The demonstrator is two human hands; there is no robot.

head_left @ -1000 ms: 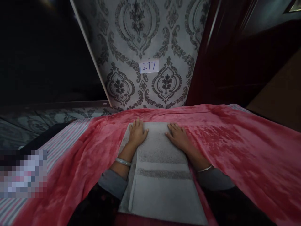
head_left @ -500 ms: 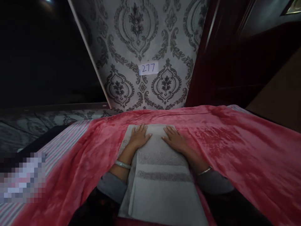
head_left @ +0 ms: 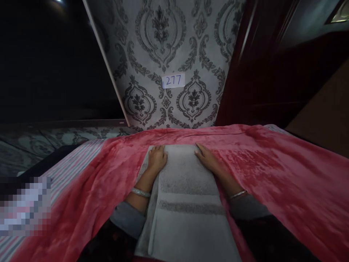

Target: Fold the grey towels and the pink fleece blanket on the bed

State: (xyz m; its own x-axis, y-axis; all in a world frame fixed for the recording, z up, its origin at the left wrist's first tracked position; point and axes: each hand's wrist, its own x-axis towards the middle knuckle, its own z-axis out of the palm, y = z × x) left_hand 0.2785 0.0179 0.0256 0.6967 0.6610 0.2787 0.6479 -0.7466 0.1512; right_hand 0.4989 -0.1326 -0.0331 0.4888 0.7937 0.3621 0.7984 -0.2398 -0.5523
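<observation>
A long grey towel point(head_left: 188, 171), folded in layers, lies lengthwise in front of me, with a darker woven band across its middle. At its far left corner, my left hand point(head_left: 157, 159) has its fingers bent over the cloth and the thumb on top. My right hand point(head_left: 207, 158) is turned on its side against the far right edge, thumb on the towel and the other fingers partly hidden along the edge. Both hands appear closed on the cloth. A bangle circles each wrist.
Beneath the towel spreads a red plush blanket point(head_left: 261, 174), over a striped sheet point(head_left: 73, 171) at the left. Behind stand a patterned wall point(head_left: 160, 47) with a paper label point(head_left: 173, 80), a large dark screen point(head_left: 51, 65) and dark red wooden furniture point(head_left: 259, 72).
My hands have gone from lying flat with fingers spread to bending at the towel's far corners. Both have shifted outward, the right one turning onto its side.
</observation>
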